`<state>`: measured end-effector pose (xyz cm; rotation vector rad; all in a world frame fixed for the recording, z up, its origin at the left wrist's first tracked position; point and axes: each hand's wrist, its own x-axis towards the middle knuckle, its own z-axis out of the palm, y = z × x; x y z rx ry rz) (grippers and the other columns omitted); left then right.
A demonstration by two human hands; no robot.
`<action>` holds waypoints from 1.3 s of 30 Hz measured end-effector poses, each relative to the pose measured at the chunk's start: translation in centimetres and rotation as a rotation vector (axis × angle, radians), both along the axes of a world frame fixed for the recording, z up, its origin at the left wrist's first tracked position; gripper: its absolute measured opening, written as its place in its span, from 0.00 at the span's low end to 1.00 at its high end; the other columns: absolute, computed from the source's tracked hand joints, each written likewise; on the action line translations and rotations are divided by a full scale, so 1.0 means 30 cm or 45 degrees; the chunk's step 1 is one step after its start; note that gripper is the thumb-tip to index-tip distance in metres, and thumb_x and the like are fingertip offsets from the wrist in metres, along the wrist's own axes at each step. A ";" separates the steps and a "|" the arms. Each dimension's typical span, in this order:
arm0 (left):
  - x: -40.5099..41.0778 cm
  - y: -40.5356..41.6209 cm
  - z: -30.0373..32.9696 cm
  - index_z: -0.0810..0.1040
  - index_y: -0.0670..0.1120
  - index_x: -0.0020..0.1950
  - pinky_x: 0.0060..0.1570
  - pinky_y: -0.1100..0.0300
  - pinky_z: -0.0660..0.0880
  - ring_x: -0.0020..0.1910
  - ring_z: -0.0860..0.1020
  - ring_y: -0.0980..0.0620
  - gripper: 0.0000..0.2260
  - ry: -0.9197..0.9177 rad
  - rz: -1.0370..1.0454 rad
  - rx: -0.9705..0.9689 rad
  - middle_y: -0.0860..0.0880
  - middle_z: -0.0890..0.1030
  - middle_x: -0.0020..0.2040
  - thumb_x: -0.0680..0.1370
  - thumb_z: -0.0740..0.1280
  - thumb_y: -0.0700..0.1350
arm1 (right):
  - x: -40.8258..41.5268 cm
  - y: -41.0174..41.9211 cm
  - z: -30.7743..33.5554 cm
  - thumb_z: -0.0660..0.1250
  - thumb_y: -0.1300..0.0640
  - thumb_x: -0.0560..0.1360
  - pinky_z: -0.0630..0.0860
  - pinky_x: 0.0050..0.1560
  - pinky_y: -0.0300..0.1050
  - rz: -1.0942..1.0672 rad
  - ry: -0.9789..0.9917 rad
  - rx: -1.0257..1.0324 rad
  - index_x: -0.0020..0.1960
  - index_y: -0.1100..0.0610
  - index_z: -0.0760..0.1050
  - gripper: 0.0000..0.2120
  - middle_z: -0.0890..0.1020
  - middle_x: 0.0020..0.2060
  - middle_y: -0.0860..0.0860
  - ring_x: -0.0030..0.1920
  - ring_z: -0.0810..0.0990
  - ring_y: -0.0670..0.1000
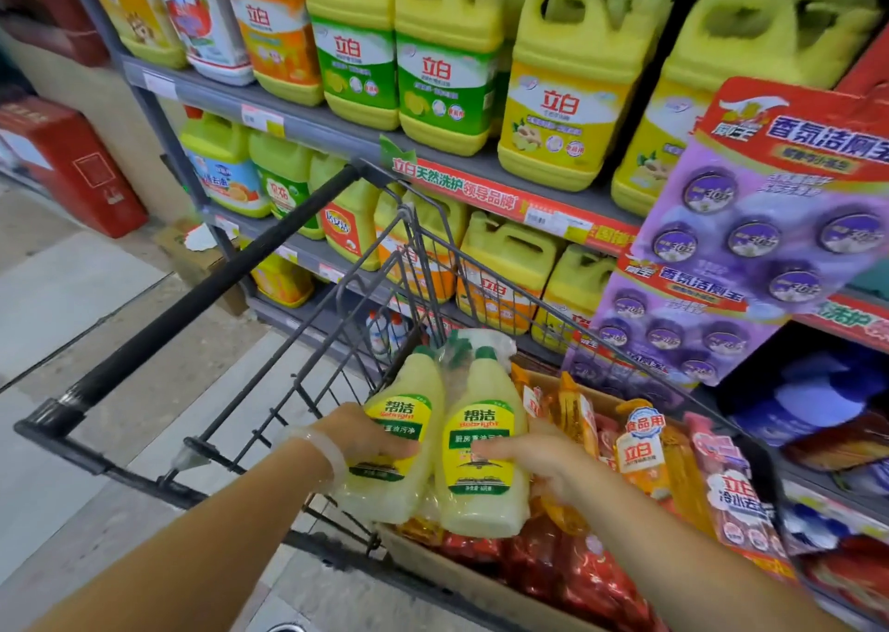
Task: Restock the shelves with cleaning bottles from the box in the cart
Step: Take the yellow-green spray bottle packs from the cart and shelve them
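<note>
A shrink-wrapped pair of pale yellow cleaning bottles (474,463) with green caps and yellow-green labels is held above the cardboard box (462,578) in the cart (269,381). My left hand (365,434) grips the left bottle from its left side, fingers curled over the label. From the right, my right hand (529,458) holds the right bottle, its fingers wrapped round it. The box holds several red and orange refill pouches (640,458).
Grey shelves (308,121) ahead and to the right carry rows of large yellow detergent jugs (563,83). Purple toilet-cleaner cards (760,227) hang at right. The cart's black handle (202,290) crosses the left. A red box (77,165) stands on the floor at far left.
</note>
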<state>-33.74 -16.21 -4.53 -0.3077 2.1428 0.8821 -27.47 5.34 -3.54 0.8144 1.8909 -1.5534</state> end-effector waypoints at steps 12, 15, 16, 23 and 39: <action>0.186 0.476 0.458 0.82 0.42 0.48 0.37 0.55 0.82 0.35 0.84 0.51 0.21 0.383 -0.124 0.491 0.43 0.85 0.42 0.58 0.83 0.42 | 0.342 0.468 0.450 0.76 0.71 0.63 0.81 0.40 0.38 -0.153 0.792 0.264 0.47 0.60 0.79 0.15 0.83 0.40 0.55 0.34 0.83 0.43; 0.325 0.670 0.568 0.80 0.47 0.53 0.45 0.48 0.82 0.44 0.84 0.48 0.33 0.526 -0.199 0.553 0.45 0.85 0.49 0.51 0.85 0.51 | 0.553 0.648 0.550 0.78 0.68 0.61 0.79 0.46 0.44 -0.249 0.917 0.385 0.45 0.57 0.79 0.16 0.85 0.41 0.54 0.40 0.83 0.49; 0.395 0.741 0.606 0.79 0.47 0.54 0.45 0.49 0.82 0.44 0.84 0.48 0.33 0.553 -0.214 0.607 0.45 0.85 0.50 0.52 0.85 0.48 | 0.635 0.707 0.583 0.77 0.69 0.61 0.79 0.42 0.41 -0.289 0.954 0.390 0.46 0.59 0.79 0.16 0.85 0.37 0.50 0.36 0.83 0.45; 0.916 1.288 0.793 0.76 0.48 0.44 0.46 0.52 0.81 0.40 0.83 0.51 0.22 0.802 -0.452 0.912 0.47 0.85 0.46 0.56 0.83 0.42 | 1.279 1.101 0.790 0.76 0.71 0.63 0.80 0.47 0.46 -0.650 1.092 0.592 0.41 0.52 0.70 0.20 0.83 0.44 0.54 0.42 0.82 0.51; 1.906 2.442 0.989 0.68 0.47 0.56 0.53 0.52 0.76 0.49 0.79 0.48 0.35 0.865 -1.181 1.305 0.49 0.79 0.49 0.57 0.83 0.48 | 2.471 1.803 0.978 0.75 0.70 0.65 0.81 0.44 0.44 -1.361 1.025 1.074 0.51 0.54 0.73 0.21 0.83 0.42 0.49 0.41 0.82 0.47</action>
